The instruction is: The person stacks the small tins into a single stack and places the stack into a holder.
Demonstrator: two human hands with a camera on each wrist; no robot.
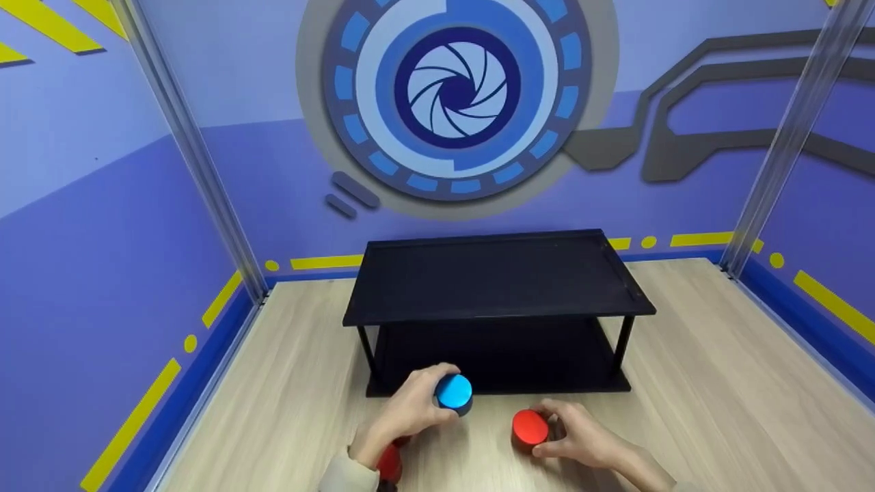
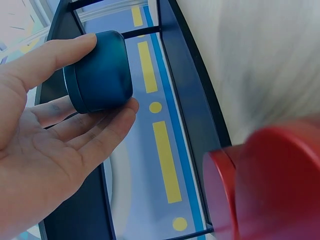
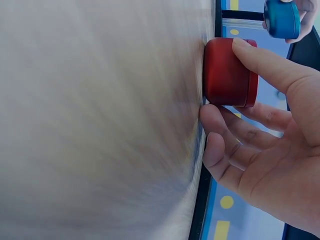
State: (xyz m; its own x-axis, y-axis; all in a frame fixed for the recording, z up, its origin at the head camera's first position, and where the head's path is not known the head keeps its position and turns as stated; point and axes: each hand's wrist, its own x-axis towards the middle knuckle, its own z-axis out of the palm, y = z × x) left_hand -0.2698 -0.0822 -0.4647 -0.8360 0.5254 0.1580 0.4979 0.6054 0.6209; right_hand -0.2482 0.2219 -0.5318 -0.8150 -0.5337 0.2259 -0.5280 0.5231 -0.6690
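My left hand [image 1: 415, 404] grips a small blue round tin [image 1: 455, 392] from its left side, close to the front edge of the black two-tier rack [image 1: 499, 277]. In the left wrist view, thumb and fingers wrap the blue tin [image 2: 100, 72], which is lifted off the table. Farther right, my right hand [image 1: 581, 434] holds a red round tin [image 1: 530, 429] between thumb and fingers. Seen from the right wrist, the red tin [image 3: 227, 72] has its base right at the tabletop, lid side away from it.
More red tins [image 1: 389, 465] stand by my left forearm, partly hidden under it. They loom large as a red tin [image 2: 285, 185] in the left wrist view. Printed panels [image 1: 225, 178] enclose the wooden table [image 1: 718, 383] at the back and both sides.
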